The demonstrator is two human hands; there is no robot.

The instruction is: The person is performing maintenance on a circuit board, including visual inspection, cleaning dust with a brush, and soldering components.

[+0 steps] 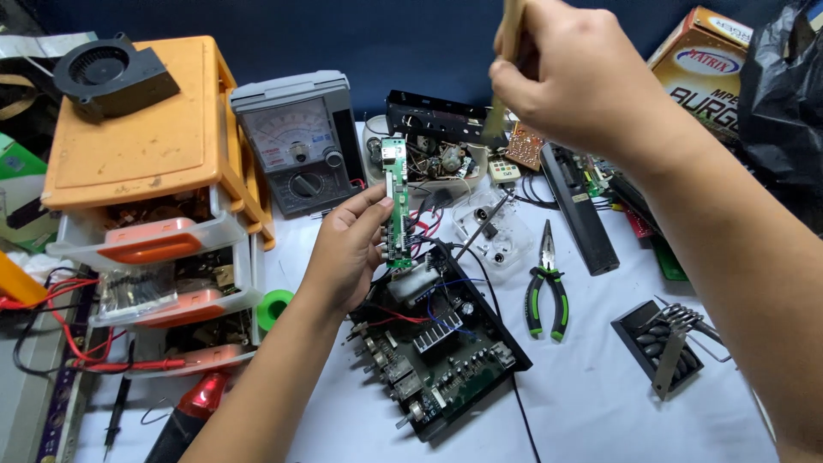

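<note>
My left hand [343,249] pinches a narrow green circuit board [395,201] upright, just above a black open amplifier chassis [433,347] full of wires and parts. Red, blue and black leads run from the board down into the chassis. Raised over the back of the table, my right hand [570,73] grips a thin wooden-handled brush [506,60] whose bristle end hangs a little right of the board's top.
An analog multimeter [296,150] stands behind the board. At left, an orange-lidded drawer organizer [146,163] carries a black blower fan [111,73]. Green-handled pliers [546,287], a black remote [581,210], a hex key set [669,347] and a cardboard box [707,60] lie at right.
</note>
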